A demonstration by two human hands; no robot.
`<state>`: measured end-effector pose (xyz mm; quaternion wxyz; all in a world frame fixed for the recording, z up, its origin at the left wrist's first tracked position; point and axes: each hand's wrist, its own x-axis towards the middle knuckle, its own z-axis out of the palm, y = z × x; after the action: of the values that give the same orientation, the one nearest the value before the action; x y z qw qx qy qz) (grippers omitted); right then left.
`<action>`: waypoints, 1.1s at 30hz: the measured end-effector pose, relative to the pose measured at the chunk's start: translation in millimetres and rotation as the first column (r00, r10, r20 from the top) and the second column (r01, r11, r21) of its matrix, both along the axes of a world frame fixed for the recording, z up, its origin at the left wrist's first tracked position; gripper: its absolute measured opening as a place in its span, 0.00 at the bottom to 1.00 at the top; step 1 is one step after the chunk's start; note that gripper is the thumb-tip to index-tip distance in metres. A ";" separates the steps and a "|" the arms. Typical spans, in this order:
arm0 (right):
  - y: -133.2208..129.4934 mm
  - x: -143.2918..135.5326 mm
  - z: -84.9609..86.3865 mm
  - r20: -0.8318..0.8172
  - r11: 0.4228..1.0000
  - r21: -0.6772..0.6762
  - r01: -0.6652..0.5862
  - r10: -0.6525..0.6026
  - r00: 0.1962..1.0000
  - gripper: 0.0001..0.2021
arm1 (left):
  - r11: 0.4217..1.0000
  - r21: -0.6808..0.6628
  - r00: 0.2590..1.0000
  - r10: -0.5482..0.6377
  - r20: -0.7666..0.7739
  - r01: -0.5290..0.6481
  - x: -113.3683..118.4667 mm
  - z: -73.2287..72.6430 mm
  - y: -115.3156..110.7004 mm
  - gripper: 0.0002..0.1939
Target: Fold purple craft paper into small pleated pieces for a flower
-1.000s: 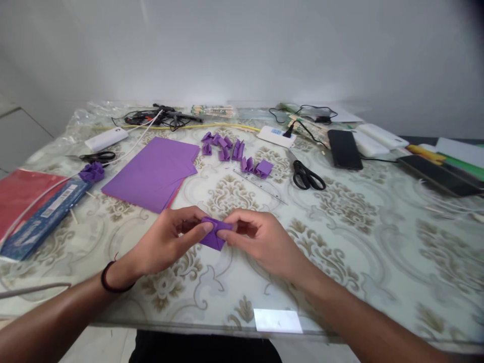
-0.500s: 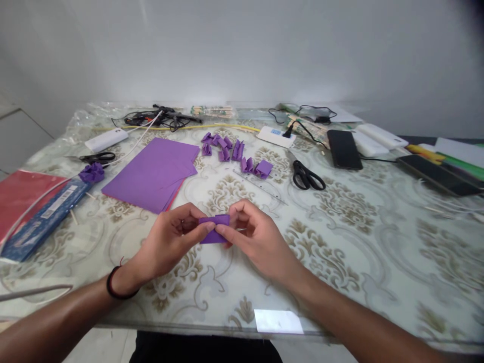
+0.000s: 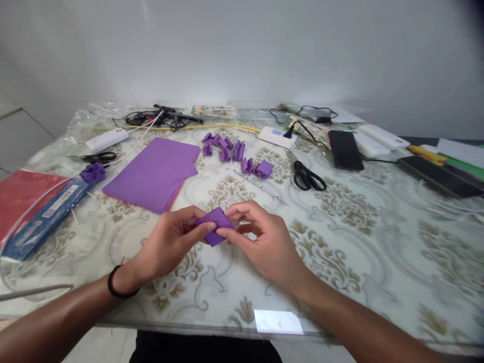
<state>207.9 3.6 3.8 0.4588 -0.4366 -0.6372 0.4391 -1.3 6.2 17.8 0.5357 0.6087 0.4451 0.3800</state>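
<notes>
Between my two hands is a small folded piece of purple paper (image 3: 215, 226), turned so a corner points away from me. My left hand (image 3: 177, 234) pinches its left side, thumb on top and fingers behind. With thumb and fingertips closed on the right side, my right hand (image 3: 257, 237) grips the same paper. Beyond them lie several small folded purple paper pieces (image 3: 238, 150). A stack of purple sheets (image 3: 151, 171), with red showing at its edge, lies to the left.
Black-handled scissors (image 3: 308, 175) and a clear ruler (image 3: 260, 187) lie past my right hand. A white power strip (image 3: 278, 136) and a black phone (image 3: 345, 150) are behind. At left are a purple paper flower (image 3: 93, 172), a blue package (image 3: 47, 217) and a white cable (image 3: 34, 204).
The purple paper between my hands has turned from lying square to me to a diamond position, and its raised folded strip no longer shows. Both hands keep hold of it.
</notes>
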 end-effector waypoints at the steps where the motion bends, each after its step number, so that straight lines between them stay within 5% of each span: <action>1: -0.2 -0.4 -0.5 0.006 1.000 0.013 0.009 -0.009 1.000 0.10 | 1.000 0.020 1.000 0.013 -0.020 -0.013 0.3 0.2 -0.4 0.10; 33: -2.8 -3.2 6.6 0.051 0.999 0.027 -0.038 0.037 0.998 0.07 | 0.992 0.121 0.989 -0.006 -0.151 0.024 0.5 3.3 -5.0 0.09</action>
<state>204.7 0.9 10.4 0.4403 -0.4290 -0.6628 0.4276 -0.8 1.2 21.1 0.4653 0.6705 0.4555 0.3556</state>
